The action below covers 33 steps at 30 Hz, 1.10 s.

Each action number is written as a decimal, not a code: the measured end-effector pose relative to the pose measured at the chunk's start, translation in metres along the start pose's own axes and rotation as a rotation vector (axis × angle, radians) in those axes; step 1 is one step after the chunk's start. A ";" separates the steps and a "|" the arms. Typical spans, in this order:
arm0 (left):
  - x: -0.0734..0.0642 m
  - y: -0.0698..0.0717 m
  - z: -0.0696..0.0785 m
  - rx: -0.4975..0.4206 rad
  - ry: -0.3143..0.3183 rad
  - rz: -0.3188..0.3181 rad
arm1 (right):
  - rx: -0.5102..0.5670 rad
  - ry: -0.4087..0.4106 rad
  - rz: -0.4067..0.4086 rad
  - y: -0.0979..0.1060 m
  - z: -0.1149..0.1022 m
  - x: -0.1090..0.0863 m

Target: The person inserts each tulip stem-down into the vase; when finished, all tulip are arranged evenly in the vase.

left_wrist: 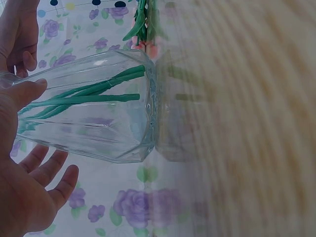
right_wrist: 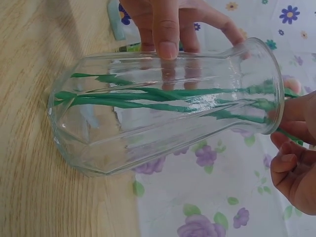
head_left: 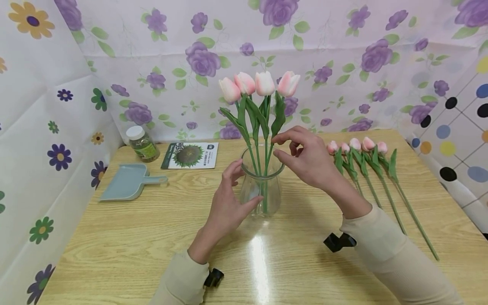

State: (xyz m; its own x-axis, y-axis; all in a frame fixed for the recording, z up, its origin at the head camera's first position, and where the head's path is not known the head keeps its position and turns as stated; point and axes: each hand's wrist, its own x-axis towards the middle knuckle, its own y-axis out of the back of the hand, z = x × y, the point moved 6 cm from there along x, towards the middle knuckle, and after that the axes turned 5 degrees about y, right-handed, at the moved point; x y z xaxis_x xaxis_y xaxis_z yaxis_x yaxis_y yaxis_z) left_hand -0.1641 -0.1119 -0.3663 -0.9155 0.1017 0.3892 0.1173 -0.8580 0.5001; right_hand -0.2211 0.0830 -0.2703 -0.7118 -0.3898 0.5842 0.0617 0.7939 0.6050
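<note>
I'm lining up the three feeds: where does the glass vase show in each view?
Head: near the centre, the glass vase stands upright.
Left wrist: in the left half, the vase appears turned sideways, base toward the right.
Right wrist: across the middle, the vase appears turned sideways, base at left, rim at right.
Shared landmark: the green stems inside it show in all three.

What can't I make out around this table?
Head view: lower stems of the leftmost loose pink tulips, hidden by the cream-sleeved right arm.
Left wrist view: blooms of the pink-and-white tulips in the clear glass vase, cut off by the left edge.
Head view: fine print on the flat white packet, too small to read.
Left wrist view: light wooden table, its grain blurred.
</note>
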 end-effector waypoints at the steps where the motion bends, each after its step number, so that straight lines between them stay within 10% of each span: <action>1: 0.000 0.000 0.000 0.000 -0.001 0.000 | 0.001 -0.001 -0.001 0.000 0.000 0.000; 20: 0.000 0.000 0.000 -0.013 -0.001 -0.005 | 0.133 0.002 -0.015 0.011 0.008 -0.011; 33: 0.001 0.000 0.002 0.000 -0.021 0.002 | 0.137 -0.220 0.006 0.061 0.060 -0.028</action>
State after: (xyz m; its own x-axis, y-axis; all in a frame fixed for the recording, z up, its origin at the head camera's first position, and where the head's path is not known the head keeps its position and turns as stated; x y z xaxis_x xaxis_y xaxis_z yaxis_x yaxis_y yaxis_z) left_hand -0.1637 -0.1106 -0.3646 -0.9072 0.1106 0.4060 0.1188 -0.8582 0.4994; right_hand -0.2392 0.1703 -0.2818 -0.8476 -0.2863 0.4468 -0.0183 0.8572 0.5146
